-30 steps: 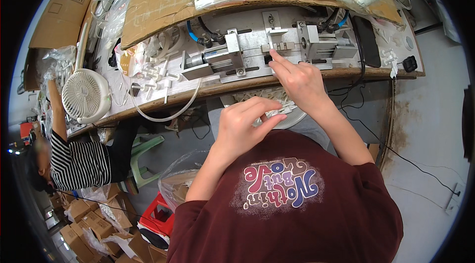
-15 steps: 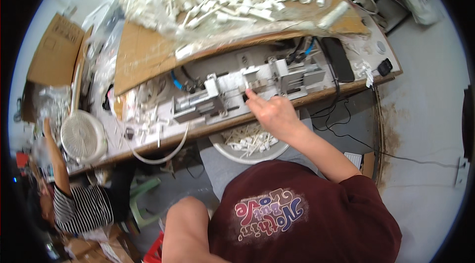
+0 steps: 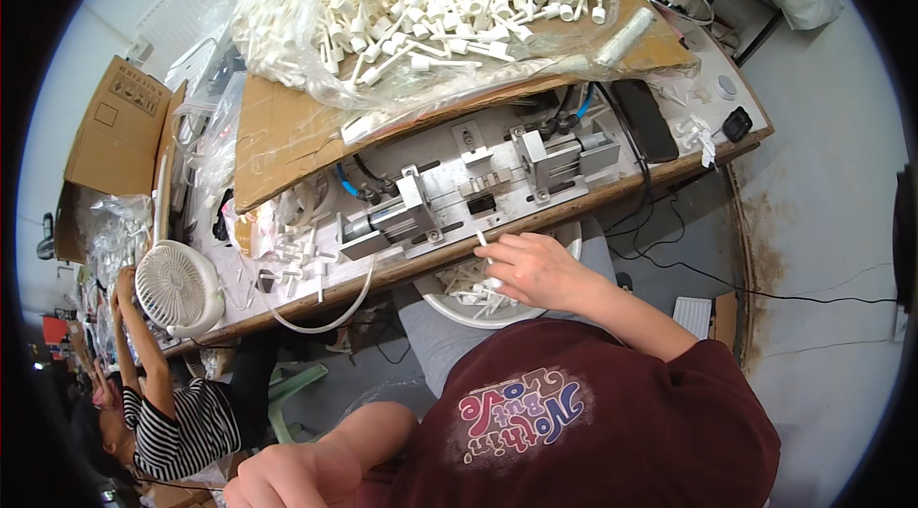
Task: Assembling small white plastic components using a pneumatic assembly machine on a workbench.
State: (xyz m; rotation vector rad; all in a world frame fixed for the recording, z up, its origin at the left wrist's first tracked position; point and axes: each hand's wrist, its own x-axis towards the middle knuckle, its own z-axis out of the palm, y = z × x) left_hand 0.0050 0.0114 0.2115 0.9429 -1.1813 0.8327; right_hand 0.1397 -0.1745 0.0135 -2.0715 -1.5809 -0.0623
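White, slim, rod-like piece (image 3: 481,237) juts from the right hand (image 3: 534,269).

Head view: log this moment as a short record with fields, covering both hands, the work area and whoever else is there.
Right hand: holds a slim white piece at its fingertips, over the basin
Left hand: at the lower edge, fingers curled; contents cannot be told
Basin: at the lap, more white pieces inside
Metal fixture: beyond the right hand
Bulk stock: heap of white parts in clear plastic on cardboard
Left side: white fan
Co-worker: striped shirt, far left
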